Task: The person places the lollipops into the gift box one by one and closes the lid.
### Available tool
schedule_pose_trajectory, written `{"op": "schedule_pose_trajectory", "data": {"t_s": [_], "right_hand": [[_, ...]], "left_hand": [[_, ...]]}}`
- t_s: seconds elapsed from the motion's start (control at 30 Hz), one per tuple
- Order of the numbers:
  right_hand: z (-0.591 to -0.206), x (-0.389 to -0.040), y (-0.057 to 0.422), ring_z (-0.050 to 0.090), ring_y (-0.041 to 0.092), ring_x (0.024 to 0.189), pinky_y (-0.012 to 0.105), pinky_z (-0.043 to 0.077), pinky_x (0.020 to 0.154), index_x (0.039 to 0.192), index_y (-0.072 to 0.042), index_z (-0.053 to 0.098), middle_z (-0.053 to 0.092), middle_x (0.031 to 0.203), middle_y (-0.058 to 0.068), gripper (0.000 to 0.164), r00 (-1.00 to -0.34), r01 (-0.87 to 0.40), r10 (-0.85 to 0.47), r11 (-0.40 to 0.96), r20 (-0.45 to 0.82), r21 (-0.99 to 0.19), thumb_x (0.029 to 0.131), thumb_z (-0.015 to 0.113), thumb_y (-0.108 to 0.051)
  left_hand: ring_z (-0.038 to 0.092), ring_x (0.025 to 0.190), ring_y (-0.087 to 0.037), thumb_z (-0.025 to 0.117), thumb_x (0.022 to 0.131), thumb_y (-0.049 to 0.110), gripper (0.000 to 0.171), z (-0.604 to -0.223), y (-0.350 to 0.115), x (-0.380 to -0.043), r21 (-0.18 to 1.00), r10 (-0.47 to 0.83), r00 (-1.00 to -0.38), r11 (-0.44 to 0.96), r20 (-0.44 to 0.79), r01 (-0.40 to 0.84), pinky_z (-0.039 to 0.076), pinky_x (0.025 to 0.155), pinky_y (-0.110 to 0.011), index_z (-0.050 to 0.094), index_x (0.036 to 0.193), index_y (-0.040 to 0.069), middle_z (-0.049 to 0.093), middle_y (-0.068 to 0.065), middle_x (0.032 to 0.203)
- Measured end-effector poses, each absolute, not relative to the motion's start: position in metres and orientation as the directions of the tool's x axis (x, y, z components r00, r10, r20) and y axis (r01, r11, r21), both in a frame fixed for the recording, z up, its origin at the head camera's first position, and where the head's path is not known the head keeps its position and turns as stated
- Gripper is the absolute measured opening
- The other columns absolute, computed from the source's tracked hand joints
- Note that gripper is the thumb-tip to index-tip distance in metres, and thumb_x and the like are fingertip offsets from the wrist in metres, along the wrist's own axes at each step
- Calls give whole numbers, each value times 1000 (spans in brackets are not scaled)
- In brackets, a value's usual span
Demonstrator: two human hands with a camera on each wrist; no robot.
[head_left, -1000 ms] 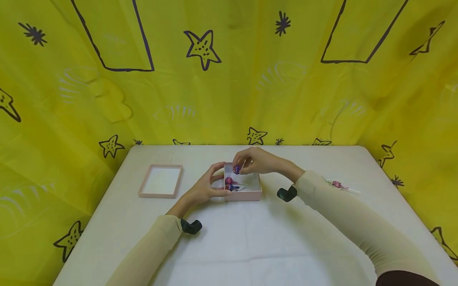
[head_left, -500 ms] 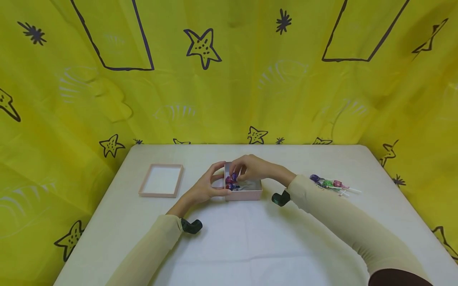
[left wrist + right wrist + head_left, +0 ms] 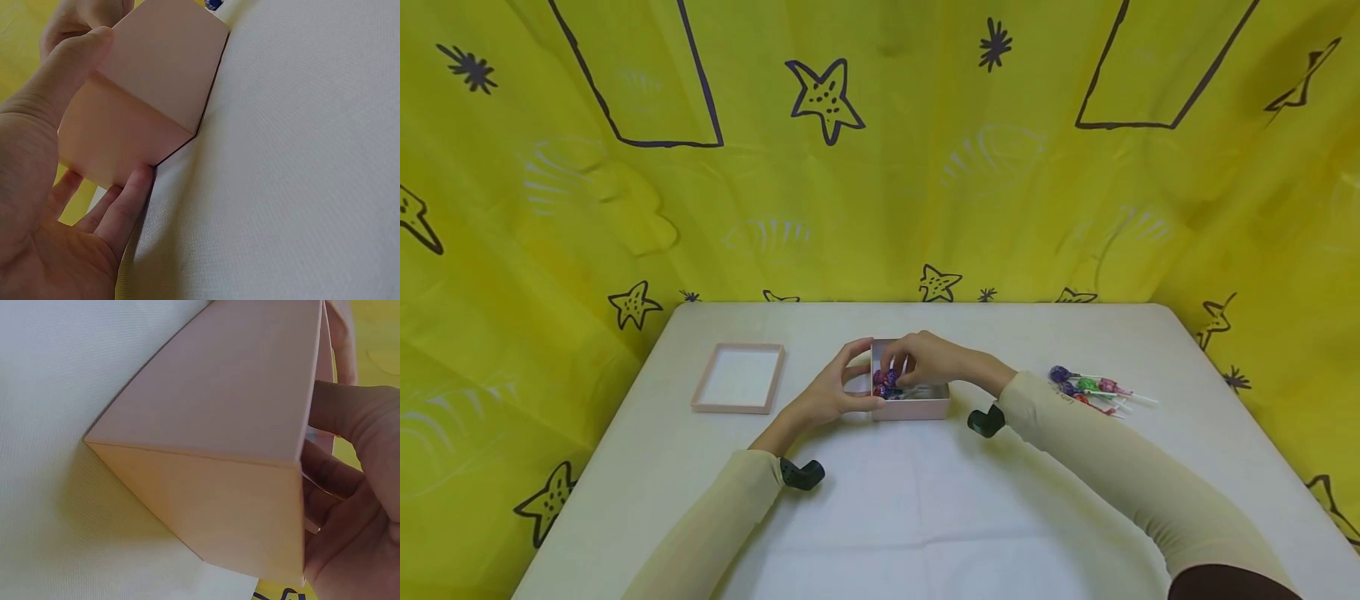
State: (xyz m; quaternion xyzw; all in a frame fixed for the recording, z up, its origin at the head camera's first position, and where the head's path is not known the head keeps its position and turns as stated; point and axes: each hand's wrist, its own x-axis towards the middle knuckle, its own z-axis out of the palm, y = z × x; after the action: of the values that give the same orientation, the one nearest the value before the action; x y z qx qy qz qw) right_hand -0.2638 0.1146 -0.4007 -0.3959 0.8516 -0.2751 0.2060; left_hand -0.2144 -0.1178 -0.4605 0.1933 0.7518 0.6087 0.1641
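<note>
A small pink box (image 3: 917, 411) stands uncovered at the middle of the white table, with several wrapped lollipops (image 3: 880, 390) inside against its left side. My left hand (image 3: 826, 397) grips the box's left end, thumb at the front wall and fingers spread around the side and back, as the left wrist view also shows. Reaching in over the rim, my right hand (image 3: 934, 358) pinches a purple-wrapped lollipop (image 3: 891, 377) low in the box, near the other candies. In the right wrist view the box wall (image 3: 212, 381) hides those fingertips and the candy.
The pink box lid (image 3: 737, 408) lies on the left of the table, its white inside up. To the right is a loose pile of lollipops (image 3: 1086, 385), partly beside the right sleeve (image 3: 1075, 433). A yellow patterned curtain (image 3: 880, 183) hangs behind the table.
My right hand has lowered into the box with the purple lollipop, bringing it down beside the others. As the right arm shifted left, more of the lollipop pile came into view. The left hand stays put.
</note>
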Motion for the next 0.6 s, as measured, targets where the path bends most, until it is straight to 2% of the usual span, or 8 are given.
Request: {"op": "schedule_pose_trajectory", "data": {"t_s": [0.27,0.6], "right_hand": [[-398,-262,114,68,17,90,29,59,83,108,-11,72,73,100,1,20,-620,-600,-781,527,-66,-602,91,74,-1],[-403,-258,107,67,17,91,32,58,85,113,-10,72,74,102,3,24,-697,-606,-717,588,1,-536,92,75,-1]], "left_hand": [[32,150,-34,84,86,7,99,-460,-118,-214,979,495,-869,181,-9,94,53,103,-43,24,162,26,15,-3,170],[32,150,-34,84,85,6,98,-461,-118,-214,983,493,-870,164,-10,82,52,105,-43,25,161,26,17,-2,170]]}}
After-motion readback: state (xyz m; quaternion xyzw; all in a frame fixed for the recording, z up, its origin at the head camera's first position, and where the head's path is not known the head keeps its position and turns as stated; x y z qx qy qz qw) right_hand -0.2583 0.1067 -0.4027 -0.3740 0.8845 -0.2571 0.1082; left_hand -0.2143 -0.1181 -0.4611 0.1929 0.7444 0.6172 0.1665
